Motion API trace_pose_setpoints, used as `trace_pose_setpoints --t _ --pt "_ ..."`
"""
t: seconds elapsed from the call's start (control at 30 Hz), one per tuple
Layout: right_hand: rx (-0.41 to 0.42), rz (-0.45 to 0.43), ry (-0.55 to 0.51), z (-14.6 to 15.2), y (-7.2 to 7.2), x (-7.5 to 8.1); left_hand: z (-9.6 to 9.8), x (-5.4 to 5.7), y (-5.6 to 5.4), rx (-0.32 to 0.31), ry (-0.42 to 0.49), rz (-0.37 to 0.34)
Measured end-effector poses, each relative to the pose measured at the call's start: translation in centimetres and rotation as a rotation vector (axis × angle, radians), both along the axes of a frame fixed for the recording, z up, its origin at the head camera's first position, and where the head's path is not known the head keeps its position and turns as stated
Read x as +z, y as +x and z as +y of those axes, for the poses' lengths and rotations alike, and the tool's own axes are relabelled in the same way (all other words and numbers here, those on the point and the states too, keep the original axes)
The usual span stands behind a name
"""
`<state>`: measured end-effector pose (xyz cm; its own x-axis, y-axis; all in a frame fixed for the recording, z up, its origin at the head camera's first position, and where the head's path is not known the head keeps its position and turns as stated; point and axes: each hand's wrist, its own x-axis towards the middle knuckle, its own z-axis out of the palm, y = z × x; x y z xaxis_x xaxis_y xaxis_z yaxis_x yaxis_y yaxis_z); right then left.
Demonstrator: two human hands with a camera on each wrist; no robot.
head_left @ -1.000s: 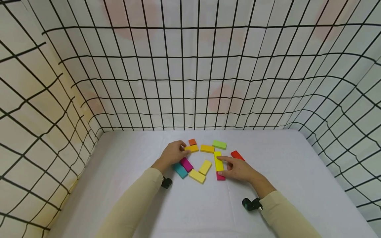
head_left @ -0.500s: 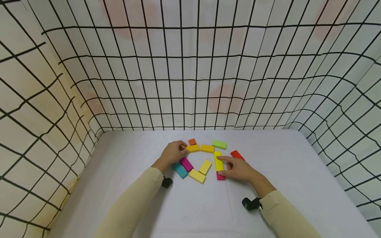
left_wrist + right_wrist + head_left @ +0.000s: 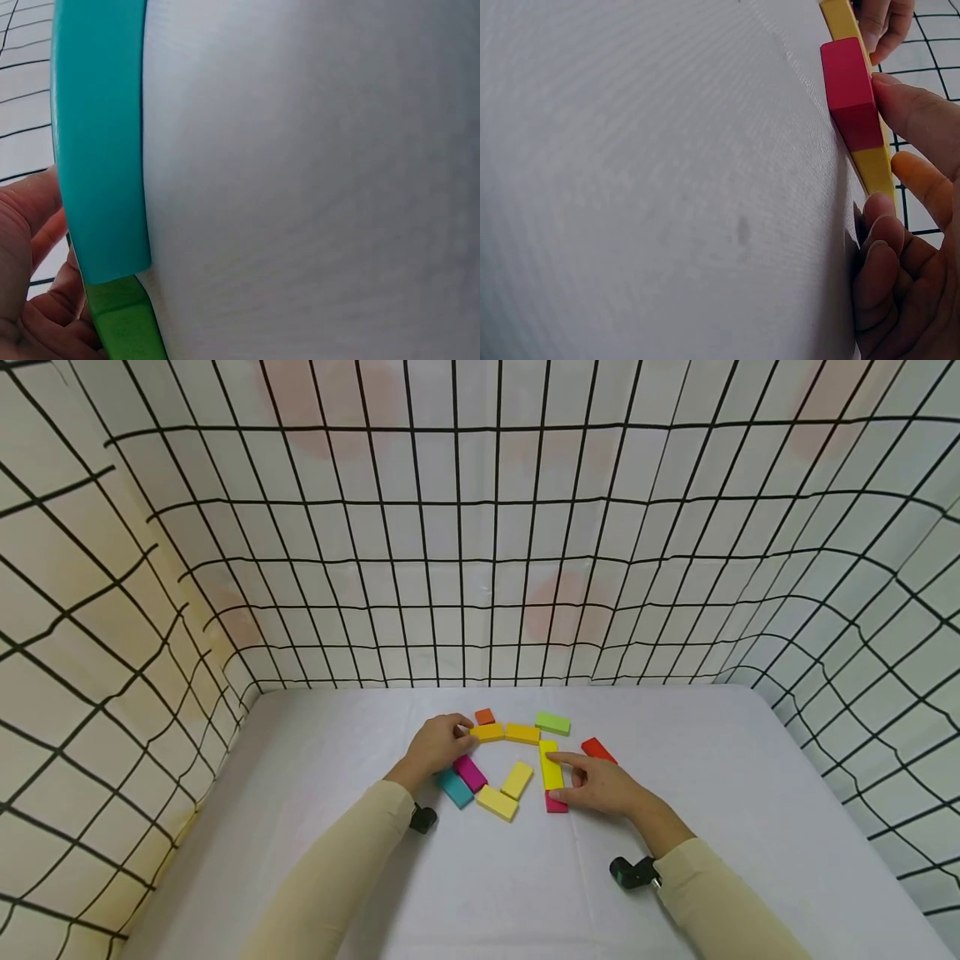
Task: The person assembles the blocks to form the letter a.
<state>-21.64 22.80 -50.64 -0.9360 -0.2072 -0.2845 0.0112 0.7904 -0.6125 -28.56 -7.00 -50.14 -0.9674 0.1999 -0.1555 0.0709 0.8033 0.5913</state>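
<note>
In the head view my left hand [image 3: 438, 746] pinches the left end of an orange-yellow block [image 3: 489, 732], whose right end meets a second orange-yellow block [image 3: 522, 733]. My right hand [image 3: 602, 785] rests its extended index finger on an upright-lying yellow block [image 3: 551, 767], its thumb where that block meets a crimson block [image 3: 556, 803]. The right wrist view shows thumb and index against the same side of the crimson block [image 3: 851, 86] and yellow block [image 3: 874, 169]. Below the left hand lie a teal block [image 3: 455, 788] and a magenta block [image 3: 470, 773].
Two pale yellow blocks [image 3: 497, 803] lie inside the ring of blocks. An orange block [image 3: 484, 717], a lime block [image 3: 553, 723] and a red block [image 3: 597, 750] lie outside it. A green block [image 3: 131, 319] shows beyond the teal one. Black wire mesh [image 3: 480, 560] surrounds the white table.
The left hand has slid the orange-yellow block slightly right, closing the gap to the second one. The right hand has stayed in place.
</note>
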Motion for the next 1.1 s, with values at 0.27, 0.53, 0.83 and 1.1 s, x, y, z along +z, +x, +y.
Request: trace_pose_setpoints --t 0.27,0.53,0.83,1.1 --pt "-0.010 -0.001 0.003 -0.05 0.07 0.02 0.02 0.07 0.04 -0.008 0.002 0.006" --pt "-0.001 0.003 0.003 -0.11 0.15 0.17 -0.02 -0.05 -0.05 -0.012 -0.003 0.012" --pt "0.005 0.004 -0.003 -0.07 0.14 0.24 0.01 -0.19 -0.06 -0.014 -0.015 0.033" --pt "-0.001 0.004 0.005 0.01 -0.06 0.02 0.06 -0.14 -0.06 -0.015 -0.018 0.046"
